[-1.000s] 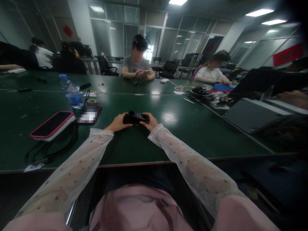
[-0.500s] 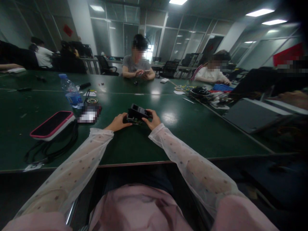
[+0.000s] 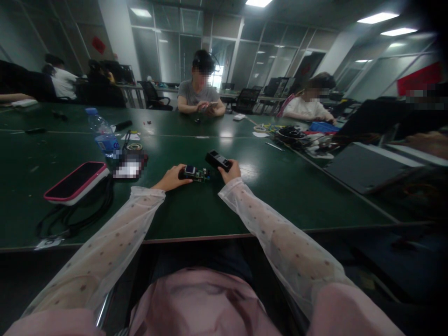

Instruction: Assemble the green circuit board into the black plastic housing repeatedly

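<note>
In the head view, my left hand (image 3: 174, 178) is closed on the left end of a green circuit board (image 3: 200, 175) that carries a small screen (image 3: 190, 170). Thumb and fingers grip it from either side, low over the green table (image 3: 196, 212). To the right, my right hand (image 3: 231, 172) pinches a black plastic housing (image 3: 217, 160) with a greyish panel on its face. The housing is tilted and held apart from the board, slightly higher and farther from me. My fingers hide its right end.
Left of my hands lie a pink-edged handheld device (image 3: 76, 181) with black cables (image 3: 75, 219) and a plastic bottle (image 3: 102, 133). At right are a tangle of cables (image 3: 292, 134) and a grey case (image 3: 374, 165). Across the table a person (image 3: 199, 88) holds a phone.
My right hand has moved the black housing off the circuit board, to the right, so the board and its screen now show. My left hand stays where it was.
</note>
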{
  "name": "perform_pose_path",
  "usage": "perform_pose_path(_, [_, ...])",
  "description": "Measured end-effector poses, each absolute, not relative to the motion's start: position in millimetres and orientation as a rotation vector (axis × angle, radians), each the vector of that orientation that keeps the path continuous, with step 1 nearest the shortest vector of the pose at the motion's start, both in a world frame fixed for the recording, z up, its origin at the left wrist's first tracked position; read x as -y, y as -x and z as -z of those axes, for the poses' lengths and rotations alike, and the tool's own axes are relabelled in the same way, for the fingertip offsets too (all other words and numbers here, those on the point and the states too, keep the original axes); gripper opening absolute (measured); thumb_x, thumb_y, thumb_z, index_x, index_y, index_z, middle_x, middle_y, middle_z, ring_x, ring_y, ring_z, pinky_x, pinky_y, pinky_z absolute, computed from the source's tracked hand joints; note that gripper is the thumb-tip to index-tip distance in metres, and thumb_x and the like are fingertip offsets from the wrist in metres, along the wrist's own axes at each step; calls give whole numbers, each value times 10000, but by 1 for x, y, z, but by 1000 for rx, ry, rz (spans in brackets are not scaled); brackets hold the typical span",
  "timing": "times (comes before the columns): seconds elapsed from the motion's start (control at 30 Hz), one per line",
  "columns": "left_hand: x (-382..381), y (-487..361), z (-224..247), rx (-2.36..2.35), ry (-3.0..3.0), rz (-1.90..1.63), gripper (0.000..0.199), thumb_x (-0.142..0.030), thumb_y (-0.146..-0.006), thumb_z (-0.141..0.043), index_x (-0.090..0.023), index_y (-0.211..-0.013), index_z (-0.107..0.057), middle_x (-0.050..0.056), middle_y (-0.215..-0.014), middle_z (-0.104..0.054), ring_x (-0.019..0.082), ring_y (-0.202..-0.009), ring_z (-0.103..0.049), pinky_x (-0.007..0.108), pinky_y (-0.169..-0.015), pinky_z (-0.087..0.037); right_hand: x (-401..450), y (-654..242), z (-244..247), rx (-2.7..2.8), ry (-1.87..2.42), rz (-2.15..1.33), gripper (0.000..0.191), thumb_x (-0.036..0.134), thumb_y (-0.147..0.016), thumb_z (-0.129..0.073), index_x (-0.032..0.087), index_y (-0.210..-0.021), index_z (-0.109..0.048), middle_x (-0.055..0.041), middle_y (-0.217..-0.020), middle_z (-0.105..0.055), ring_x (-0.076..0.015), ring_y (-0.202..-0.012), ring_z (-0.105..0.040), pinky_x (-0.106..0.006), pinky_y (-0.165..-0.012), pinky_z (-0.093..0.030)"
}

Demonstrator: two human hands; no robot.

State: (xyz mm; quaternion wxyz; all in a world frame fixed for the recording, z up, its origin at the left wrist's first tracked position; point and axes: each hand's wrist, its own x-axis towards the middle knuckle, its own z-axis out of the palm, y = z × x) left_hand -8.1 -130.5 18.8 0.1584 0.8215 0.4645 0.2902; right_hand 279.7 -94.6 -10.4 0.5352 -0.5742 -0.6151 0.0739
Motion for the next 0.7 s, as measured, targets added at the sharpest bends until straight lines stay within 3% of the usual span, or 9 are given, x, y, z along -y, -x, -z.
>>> perform_pose_path(0.23, [129,8,-17,-1339,-2350,-830,604,-547,-752,-711,-203,-1218,-539,125,-1190,-632,318,-1110,-594,477,-931,-473,92,-279,16,1592,1432,-153,502,311,-676,-764,172,-1090,-517,-137,-1066,-586,-314,-1035,-576,-531,-952,-466])
perform_pose_path(0.4, [129,9,-16,-1347,-2337,-837,596,-536,-745,-719,-216,-1215,-542,114,-1191,-633,318,-1124,-592,479,-939,-467,100,-273,13,1470,1376,54,638,472,-733,-705,172,-1240,-460,-130,-1067,-555,-312,-1017,-548,-549,-938,-450])
perform_pose_path(0.53, [128,9,-16,-1333,-2339,-837,593,-539,-748,-716,-219,-1216,-544,115,-1202,-631,322,-1135,-588,482,-942,-467,106,-268,7,1347,1371,84,625,476,-816,-595,207,-1340,-384,-113,-1067,-542,-299,-993,-550,-551,-933,-447])
perform_pose_path(0.7, [127,10,-14,-1337,-2340,-835,612,-548,-748,-716,-208,-1226,-542,121,-1206,-629,322,-1126,-589,482,-934,-474,107,-267,4,1324,1426,-22,666,465,-809,-584,188,-1372,-360,-127,-1094,-536,-318,-1030,-536,-588,-970,-406])
